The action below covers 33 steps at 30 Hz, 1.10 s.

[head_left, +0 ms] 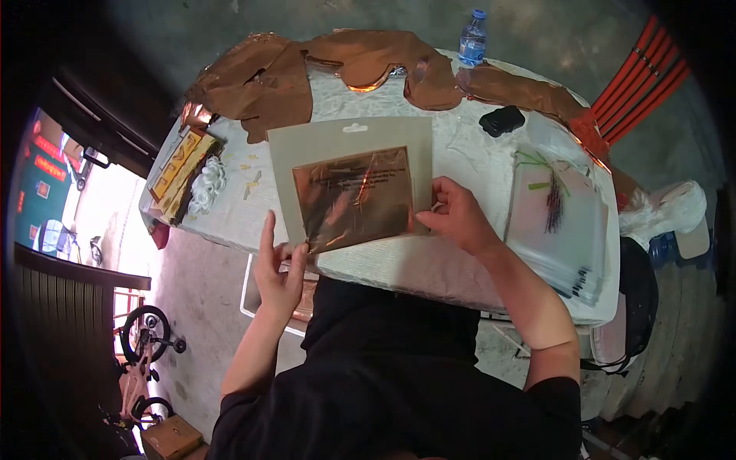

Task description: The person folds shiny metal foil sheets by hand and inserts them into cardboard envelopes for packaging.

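white-covered table (399,261): shiny copper foil sheet (356,198) lies on grey card backing (349,138), between both hands. left hand (280,268) pinches foil's lower-left corner; right hand (456,215) curled, fingertips on its right edge.

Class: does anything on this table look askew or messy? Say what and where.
The shiny copper foil sheet lies tilted on the grey card, its edges not parallel. Small yellow paper scraps lie scattered to its left.

foil sheet (354,198) on card (349,138), bag stack (560,222) rt, bottle (473,38) behind
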{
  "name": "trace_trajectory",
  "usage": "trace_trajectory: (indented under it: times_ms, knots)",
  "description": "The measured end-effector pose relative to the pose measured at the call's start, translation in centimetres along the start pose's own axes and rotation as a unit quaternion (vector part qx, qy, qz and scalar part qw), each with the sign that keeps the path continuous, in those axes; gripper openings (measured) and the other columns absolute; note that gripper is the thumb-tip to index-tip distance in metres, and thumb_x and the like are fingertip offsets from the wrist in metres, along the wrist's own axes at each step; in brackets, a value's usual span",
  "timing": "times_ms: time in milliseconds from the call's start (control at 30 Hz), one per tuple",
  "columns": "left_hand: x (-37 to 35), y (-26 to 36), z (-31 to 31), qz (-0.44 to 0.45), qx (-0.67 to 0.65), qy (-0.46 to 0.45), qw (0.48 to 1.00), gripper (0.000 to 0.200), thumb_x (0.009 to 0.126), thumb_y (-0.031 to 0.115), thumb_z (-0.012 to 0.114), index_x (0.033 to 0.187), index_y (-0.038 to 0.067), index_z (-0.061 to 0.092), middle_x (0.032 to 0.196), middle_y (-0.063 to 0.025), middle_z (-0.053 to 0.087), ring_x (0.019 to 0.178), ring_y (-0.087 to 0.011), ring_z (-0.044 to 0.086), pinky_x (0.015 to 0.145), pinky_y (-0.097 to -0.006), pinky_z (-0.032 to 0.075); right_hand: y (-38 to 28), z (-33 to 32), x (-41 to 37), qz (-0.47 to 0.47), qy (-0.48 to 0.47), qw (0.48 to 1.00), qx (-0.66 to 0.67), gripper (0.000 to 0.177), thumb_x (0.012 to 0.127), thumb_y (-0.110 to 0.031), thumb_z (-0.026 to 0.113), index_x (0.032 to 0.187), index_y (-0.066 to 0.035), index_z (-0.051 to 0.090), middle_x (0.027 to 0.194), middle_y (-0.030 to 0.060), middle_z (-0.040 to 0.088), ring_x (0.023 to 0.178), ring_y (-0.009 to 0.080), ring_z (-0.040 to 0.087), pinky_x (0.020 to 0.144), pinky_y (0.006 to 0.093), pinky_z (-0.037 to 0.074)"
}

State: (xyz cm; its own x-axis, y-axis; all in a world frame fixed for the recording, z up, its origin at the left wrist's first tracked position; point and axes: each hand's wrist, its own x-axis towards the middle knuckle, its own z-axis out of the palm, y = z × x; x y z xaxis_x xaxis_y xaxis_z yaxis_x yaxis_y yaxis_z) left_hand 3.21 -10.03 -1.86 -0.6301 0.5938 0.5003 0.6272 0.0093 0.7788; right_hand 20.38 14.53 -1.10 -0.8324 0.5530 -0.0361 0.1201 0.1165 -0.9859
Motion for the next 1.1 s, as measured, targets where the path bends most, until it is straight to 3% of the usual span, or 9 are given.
trace_trajectory:
  times_ms: [167, 267, 400, 667, 800, 933, 1000, 1033, 1100]
  knots:
    - [1.0, -0.6, 0.0, -0.159, -0.181, -0.037, 0.970, 0.037, 0.091, 0.004, 0.061, 0.125, -0.003, 0.050, 0.085, -0.0029, 0.065, 0.076, -0.0059, 0.058, 0.068, -0.0196, 0.046, 0.3, -0.5, 0.1, -0.013, -0.007, 0.995, 0.102, 0.027, 0.077, -0.003, 0.067, 0.104, -0.004, 0.062, 0.092, 0.0026, 0.065, 0.077, 0.0092, 0.059, 0.070, 0.0264, 0.049]
    - [1.0, -1.5, -0.3, -0.152, -0.207, -0.051, 0.965, 0.029, 0.092, 0.003, 0.059, 0.119, -0.003, 0.053, 0.091, -0.0031, 0.065, 0.078, -0.0066, 0.059, 0.065, -0.0200, 0.047, -1.5, -1.2, -0.5, 0.109, -0.072, 0.989, 0.072, 0.021, 0.078, -0.009, 0.068, 0.099, -0.005, 0.065, 0.087, -0.0002, 0.065, 0.073, 0.0069, 0.057, 0.066, 0.0240, 0.046]
    - [1.7, -0.5, -0.5, -0.195, -0.239, -0.056, 0.950, 0.026, 0.094, 0.012, 0.058, 0.116, 0.000, 0.055, 0.090, -0.0034, 0.065, 0.076, -0.0097, 0.061, 0.066, -0.0224, 0.049, -0.9, -0.9, -0.4, 0.086, -0.089, 0.989, 0.085, 0.019, 0.079, -0.013, 0.068, 0.097, -0.006, 0.067, 0.083, -0.0028, 0.065, 0.069, 0.0051, 0.054, 0.061, 0.0220, 0.043]
    - [2.9, -0.3, 1.1, -0.319, -0.601, -0.091, 0.727, 0.032, 0.095, 0.019, 0.056, 0.121, 0.002, 0.046, 0.105, -0.0121, 0.060, 0.084, -0.0213, 0.066, 0.078, -0.0318, 0.057, -1.7, 0.2, -1.0, 0.042, -0.016, 0.982, 0.185, 0.016, 0.081, -0.014, 0.069, 0.095, -0.007, 0.068, 0.080, -0.0035, 0.065, 0.067, 0.0033, 0.053, 0.056, 0.0200, 0.038]
    - [2.0, 0.0, 2.9, -0.285, -0.549, -0.119, 0.777, 0.024, 0.096, 0.014, 0.054, 0.116, 0.002, 0.050, 0.108, -0.0098, 0.061, 0.091, -0.0205, 0.065, 0.085, -0.0360, 0.056, -1.0, 0.6, -1.2, 0.014, -0.063, 0.983, 0.170, 0.017, 0.080, -0.013, 0.069, 0.096, -0.007, 0.068, 0.081, -0.0013, 0.066, 0.067, 0.0042, 0.054, 0.056, 0.0202, 0.039]
    - [3.2, 1.9, 1.5, -0.306, -0.619, -0.034, 0.723, 0.024, 0.096, 0.015, 0.053, 0.116, 0.004, 0.055, 0.112, -0.0101, 0.061, 0.098, -0.0214, 0.063, 0.092, -0.0399, 0.052, -1.9, 0.0, -1.5, 0.042, -0.138, 0.987, 0.065, 0.017, 0.081, -0.005, 0.069, 0.097, -0.003, 0.066, 0.078, -0.0015, 0.061, 0.070, 0.0068, 0.054, 0.065, 0.0224, 0.045]
    - [3.3, -2.5, -2.4, -0.218, -0.633, -0.118, 0.733, 0.032, 0.095, 0.023, 0.055, 0.121, 0.004, 0.052, 0.115, -0.0102, 0.061, 0.104, -0.0237, 0.060, 0.093, -0.0419, 0.049, -2.2, 0.2, -1.5, 0.088, -0.173, 0.980, 0.041, 0.020, 0.081, -0.004, 0.069, 0.100, -0.003, 0.065, 0.080, -0.0016, 0.060, 0.072, 0.0072, 0.054, 0.067, 0.0225, 0.046]
    - [3.2, -1.1, -3.6, -0.270, -0.629, 0.034, 0.729, 0.026, 0.095, 0.022, 0.056, 0.114, 0.005, 0.059, 0.107, -0.0073, 0.065, 0.099, -0.0211, 0.061, 0.090, -0.0383, 0.050, -2.3, 0.5, -1.4, 0.047, -0.137, 0.985, 0.091, 0.025, 0.080, -0.006, 0.068, 0.104, -0.003, 0.063, 0.080, -0.0001, 0.060, 0.069, 0.0072, 0.053, 0.063, 0.0217, 0.043]
    - [1.9, -6.2, -8.2, -0.241, -0.619, 0.077, 0.744, 0.016, 0.094, 0.020, 0.057, 0.105, 0.010, 0.064, 0.101, -0.0024, 0.067, 0.096, -0.0161, 0.061, 0.086, -0.0353, 0.051, -0.8, 0.7, -0.7, -0.018, -0.106, 0.984, 0.143, 0.028, 0.084, -0.007, 0.062, 0.112, -0.004, 0.057, 0.080, 0.0007, 0.056, 0.065, 0.0055, 0.048, 0.055, 0.0190, 0.038]
